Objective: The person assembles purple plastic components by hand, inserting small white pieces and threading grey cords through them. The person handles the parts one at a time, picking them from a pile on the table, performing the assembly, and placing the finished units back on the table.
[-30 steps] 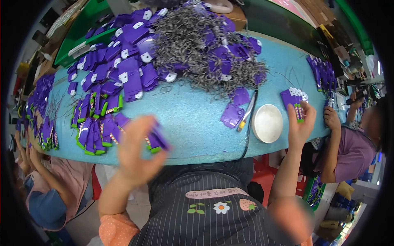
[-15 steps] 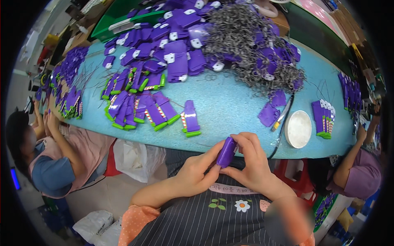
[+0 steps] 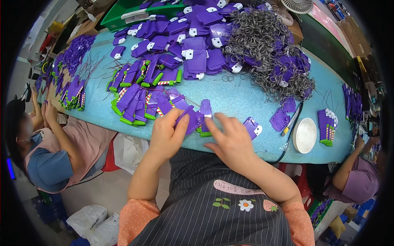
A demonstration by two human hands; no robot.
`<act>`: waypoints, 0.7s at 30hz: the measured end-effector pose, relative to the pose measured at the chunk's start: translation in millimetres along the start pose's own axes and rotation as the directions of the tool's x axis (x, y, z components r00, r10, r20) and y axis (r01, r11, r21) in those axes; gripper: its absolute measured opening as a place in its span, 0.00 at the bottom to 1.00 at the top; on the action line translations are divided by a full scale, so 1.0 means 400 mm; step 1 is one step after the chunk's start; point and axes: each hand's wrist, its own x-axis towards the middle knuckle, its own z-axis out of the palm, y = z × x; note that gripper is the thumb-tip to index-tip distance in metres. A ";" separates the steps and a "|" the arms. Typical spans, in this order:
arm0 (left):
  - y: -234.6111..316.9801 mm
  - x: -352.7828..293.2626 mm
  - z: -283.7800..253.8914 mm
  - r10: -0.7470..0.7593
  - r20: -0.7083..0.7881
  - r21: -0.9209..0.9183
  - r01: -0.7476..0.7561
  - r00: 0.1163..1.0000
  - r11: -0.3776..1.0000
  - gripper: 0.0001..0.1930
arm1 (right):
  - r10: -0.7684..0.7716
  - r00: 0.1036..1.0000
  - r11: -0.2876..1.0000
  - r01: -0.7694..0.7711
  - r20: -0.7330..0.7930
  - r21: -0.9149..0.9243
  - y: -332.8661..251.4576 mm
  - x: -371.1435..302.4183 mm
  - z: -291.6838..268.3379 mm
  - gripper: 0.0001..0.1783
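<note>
Two hands of mine work near the tabletop's [image 3: 234,96] near edge: my left hand [image 3: 167,135] pinches a purple piece [image 3: 190,119] between thumb and fingers; my right hand [image 3: 234,141] has its fingers loosely spread beside a green-ended piece [image 3: 206,108], and I cannot tell whether they touch it. Just right of that hand lies a white-cornered plate [image 3: 250,125]. A white bowl [image 3: 305,135] sits farther right along this edge. Beyond, leftward, is a green-ended heap [image 3: 130,102]; toward the far edge, purple cases [image 3: 193,53] meet tangled grey rings [image 3: 256,41].

- Coral sleeves [image 3: 137,215] are dotted with white.
- A dark apron [image 3: 230,227] is lined with pale pinstripes.
- Nearer than a pink strip [image 3: 234,187], a green sprig [image 3: 221,203], white flower [image 3: 246,205] and pink strawberry [image 3: 269,206] are ranged left to right.
</note>
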 end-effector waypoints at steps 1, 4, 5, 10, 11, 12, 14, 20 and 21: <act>0.003 0.000 0.004 0.057 0.013 0.033 -0.057 0.998 0.998 0.08 | -0.048 0.998 0.998 0.049 0.036 -0.031 0.005 0.004 0.025 0.30; 0.002 0.002 0.008 0.108 0.074 -0.016 -0.107 0.991 0.994 0.07 | -0.072 0.997 0.997 0.072 -0.032 -0.012 0.037 -0.039 0.024 0.20; -0.002 0.001 0.008 0.127 0.102 -0.030 -0.124 0.987 0.992 0.07 | -0.067 0.997 0.998 0.067 -0.031 -0.006 0.050 -0.061 0.011 0.20; 0.013 -0.002 0.053 0.224 0.321 0.076 -0.261 0.920 0.962 0.08 | 0.237 0.939 0.833 -0.063 -0.251 0.550 0.059 -0.159 -0.152 0.12; 0.027 -0.003 0.064 0.115 0.299 -0.057 -0.103 0.947 0.993 0.08 | 0.306 0.917 0.688 -0.027 -0.257 0.725 0.055 -0.190 -0.163 0.12; 0.051 -0.007 0.078 0.002 0.293 -0.184 0.055 0.956 0.981 0.09 | 0.301 0.924 0.591 0.015 -0.238 0.807 0.045 -0.206 -0.167 0.12; 0.062 -0.023 0.106 -0.124 0.329 -0.460 0.274 0.936 0.845 0.14 | 0.275 0.940 0.362 0.093 -0.201 0.928 0.023 -0.222 -0.167 0.13; 0.165 -0.068 0.201 -0.149 0.396 -0.898 0.416 0.906 0.145 0.17 | 0.244 0.953 0.033 -0.193 0.179 0.981 0.020 -0.237 -0.067 0.15; 0.163 -0.071 0.199 -0.182 0.412 -0.891 0.437 0.893 0.124 0.17 | 0.188 0.950 0.037 -0.261 0.249 0.965 0.019 -0.245 -0.057 0.16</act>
